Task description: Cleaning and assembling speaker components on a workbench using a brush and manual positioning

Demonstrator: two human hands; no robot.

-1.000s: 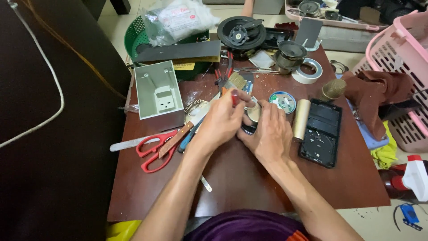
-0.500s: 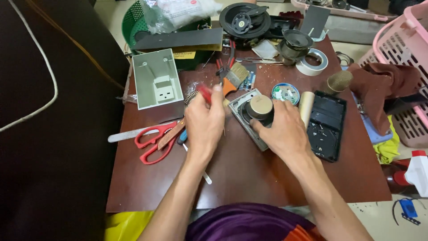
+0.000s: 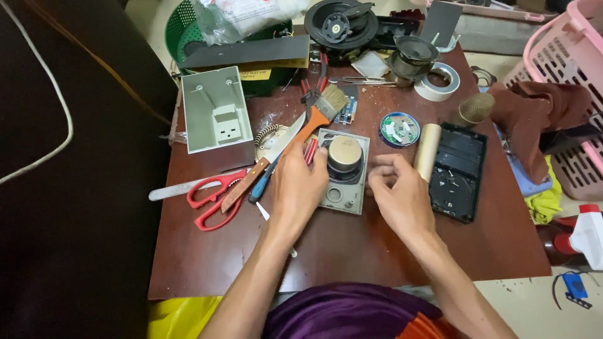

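Resting on a cluttered brown table [image 3: 352,251], a grey panel [image 3: 347,193] with a round speaker [image 3: 345,154] mounted on it lies between the two hands. The left hand [image 3: 298,188] lies palm-down over the panel's left edge, thumb touching the side of the speaker; the fingers are loosely curled around a red-handled tool [image 3: 310,150], of which only the handle end shows. The right hand [image 3: 402,198] sits just beside the panel's right edge, fingers bent inward and fingertips drawn close together; whether they pinch anything cannot be told.

Surrounding items:
- A paintbrush [image 3: 317,116] with an orange handle lies tilted above the left hand, bristles pointing away from the person.
- A knife [image 3: 267,163] with a wooden handle crosses beside it.
- Red scissors [image 3: 213,199] lie to the left, near a metal file [image 3: 169,190].
- A pale green socket box [image 3: 217,116] stands further left.
- A cardboard tube [image 3: 427,152] lies upright between the right hand and a black casing [image 3: 458,172].
- A small round circuit disc [image 3: 399,129] sits above the right hand.
- A roll of white tape [image 3: 438,81] lies toward the far edge.
- A pink basket [image 3: 565,94] stands off the table's right side
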